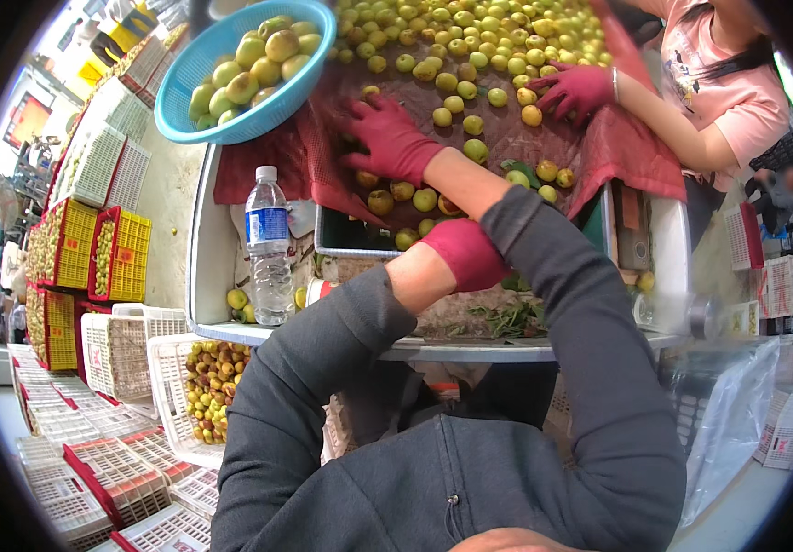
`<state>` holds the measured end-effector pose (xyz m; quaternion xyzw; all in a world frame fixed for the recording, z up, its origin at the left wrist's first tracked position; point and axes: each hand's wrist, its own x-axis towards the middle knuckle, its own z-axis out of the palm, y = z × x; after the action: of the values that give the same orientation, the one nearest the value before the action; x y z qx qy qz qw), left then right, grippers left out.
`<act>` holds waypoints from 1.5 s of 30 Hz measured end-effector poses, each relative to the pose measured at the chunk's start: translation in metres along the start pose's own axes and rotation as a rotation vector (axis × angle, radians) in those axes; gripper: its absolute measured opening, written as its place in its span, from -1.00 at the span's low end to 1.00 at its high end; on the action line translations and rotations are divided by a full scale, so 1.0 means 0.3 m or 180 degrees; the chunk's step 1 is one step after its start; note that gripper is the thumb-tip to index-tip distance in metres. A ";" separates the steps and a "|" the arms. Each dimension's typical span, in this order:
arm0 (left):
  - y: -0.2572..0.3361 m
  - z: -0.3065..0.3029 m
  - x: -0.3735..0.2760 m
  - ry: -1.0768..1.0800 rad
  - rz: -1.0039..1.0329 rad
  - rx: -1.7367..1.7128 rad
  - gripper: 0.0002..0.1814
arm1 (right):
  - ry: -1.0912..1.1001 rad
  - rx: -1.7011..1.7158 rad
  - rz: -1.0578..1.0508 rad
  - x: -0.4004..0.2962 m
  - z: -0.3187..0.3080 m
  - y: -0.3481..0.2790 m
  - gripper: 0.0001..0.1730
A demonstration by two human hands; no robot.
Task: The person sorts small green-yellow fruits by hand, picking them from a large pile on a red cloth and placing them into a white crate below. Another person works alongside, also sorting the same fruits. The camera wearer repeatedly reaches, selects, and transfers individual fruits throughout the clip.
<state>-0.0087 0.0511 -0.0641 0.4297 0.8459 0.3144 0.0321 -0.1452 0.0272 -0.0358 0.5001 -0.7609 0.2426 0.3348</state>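
My right hand (391, 138), in a red glove, reaches across to the left side of the sorting surface. Its fingers are spread and blurred beside a fold of red mesh cloth (331, 155); nothing is plainly gripped. Under my right forearm is my left hand (467, 255), also red-gloved. Its fingers are hidden, so its hold cannot be told. Close to it, green-and-brown jujubes (425, 199) lie at the near end of the mesh. More jujubes (472, 27) are spread thickly towards the far end. A blue plastic basket (169, 114) holding larger jujubes stands at the upper left.
A clear water bottle (272, 269) stands at left on the white-rimmed table (200, 276). At right, a co-worker's red-gloved hand (572, 93) touches the fruit. Leaves (510, 319) lie near the front edge. A white crate (165, 386) of jujubes and stacked yellow crates (124, 255) are at left.
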 end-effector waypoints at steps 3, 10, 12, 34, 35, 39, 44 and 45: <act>0.046 -0.055 0.002 0.0127 -0.0162 0.0018 -0.58 | -0.1034 0.0237 0.0368 -0.016 0.025 0.015 -0.54; 0.116 -0.127 0.004 -0.0861 -0.1168 0.0214 -0.57 | -0.2565 0.1573 0.0555 -0.040 -0.157 -0.004 -0.57; 0.158 -0.178 0.010 -0.1191 -0.1390 0.0334 -0.56 | -0.2762 0.1743 0.1313 0.003 -0.235 0.014 -0.56; 0.152 -0.175 0.021 -0.1120 -0.1190 0.0460 -0.58 | -0.1168 0.0188 0.1890 -0.194 -0.378 0.360 -0.59; 0.148 -0.173 0.020 -0.1121 -0.1177 0.0473 -0.58 | -0.0809 -0.0295 0.1773 -0.231 -0.380 0.414 -0.56; 0.135 -0.167 0.022 -0.1111 -0.1144 0.0481 -0.58 | -0.1782 -0.1631 0.2079 -0.281 -0.432 0.400 -0.50; 0.113 -0.157 0.017 -0.0964 -0.1020 0.0526 -0.57 | -0.2033 -0.0635 0.2838 -0.193 -0.494 0.348 -0.54; 0.110 -0.144 0.012 -0.0913 -0.0967 0.0542 -0.56 | -0.2070 -0.0095 0.3051 -0.205 -0.519 0.351 -0.54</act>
<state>-0.0016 0.0462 -0.0102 0.3388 0.9111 0.1690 0.1626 -0.1840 0.2139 0.0168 0.1437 -0.9695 0.1903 -0.0564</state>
